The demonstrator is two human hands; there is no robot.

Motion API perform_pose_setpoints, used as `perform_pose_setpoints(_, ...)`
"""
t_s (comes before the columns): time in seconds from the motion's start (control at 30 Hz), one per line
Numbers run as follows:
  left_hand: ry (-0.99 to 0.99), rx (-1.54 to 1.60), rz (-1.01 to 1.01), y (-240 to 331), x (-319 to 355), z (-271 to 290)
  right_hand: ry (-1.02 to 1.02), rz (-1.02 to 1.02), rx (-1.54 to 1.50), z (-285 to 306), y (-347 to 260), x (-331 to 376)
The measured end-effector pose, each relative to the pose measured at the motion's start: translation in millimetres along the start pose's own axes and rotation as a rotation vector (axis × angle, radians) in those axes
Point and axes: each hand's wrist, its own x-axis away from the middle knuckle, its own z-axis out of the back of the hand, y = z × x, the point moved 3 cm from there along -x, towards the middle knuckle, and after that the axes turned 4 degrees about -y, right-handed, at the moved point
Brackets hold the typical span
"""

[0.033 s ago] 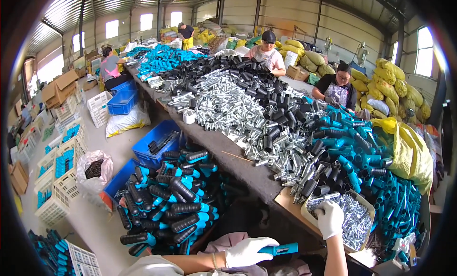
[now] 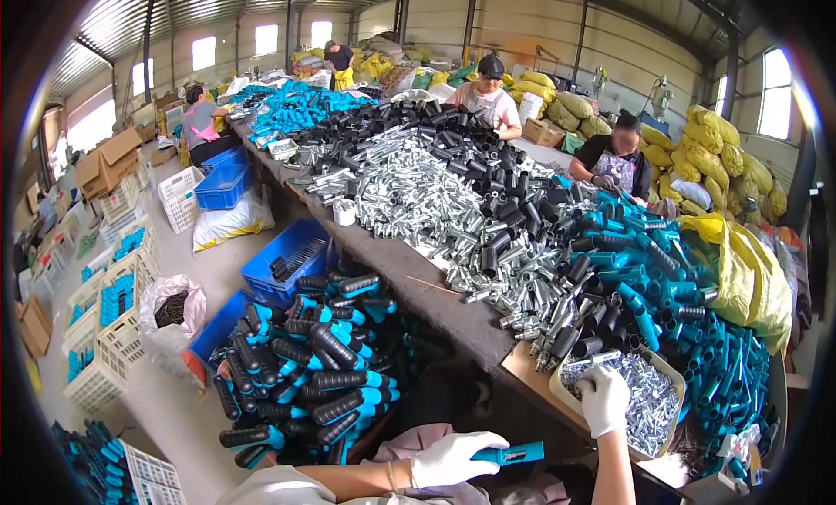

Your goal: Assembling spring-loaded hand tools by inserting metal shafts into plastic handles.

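My left hand (image 2: 460, 461), in a white glove, is closed around a teal plastic housing (image 2: 515, 454) low in front of me. A slot with a dark or metallic insert shows in the housing's side. My right hand (image 2: 604, 401), gloved too, is over the left part of a cream tray (image 2: 658, 453) heaped with small silvery metal parts (image 2: 646, 399). Its fingers are curled together at the heap; whatever is between them is hidden. Just beyond these fingers lies a larger silver tube (image 2: 595, 360).
On the long table (image 2: 435, 312) lie heaps of silver metal parts (image 2: 418, 187), black sleeves (image 2: 509, 235) and teal tubes (image 2: 705, 340). Black-and-teal handles (image 2: 331, 366) pile up at my left, by a blue crate (image 2: 286, 263). Several people work around the table, one (image 2: 616, 159) across from me.
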Motion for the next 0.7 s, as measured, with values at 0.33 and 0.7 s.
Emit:
perform_pose_setpoints(0.33, 0.028, 0.534, 0.309, 9, -10, 15, 0.105, -0.103, -0.003, 15, -8, -10)
perform_pose_setpoints(0.7, 0.023, 0.808, 0.403, 0, -23, 1, 0.182, -0.11, -0.199, 38, -2, 13)
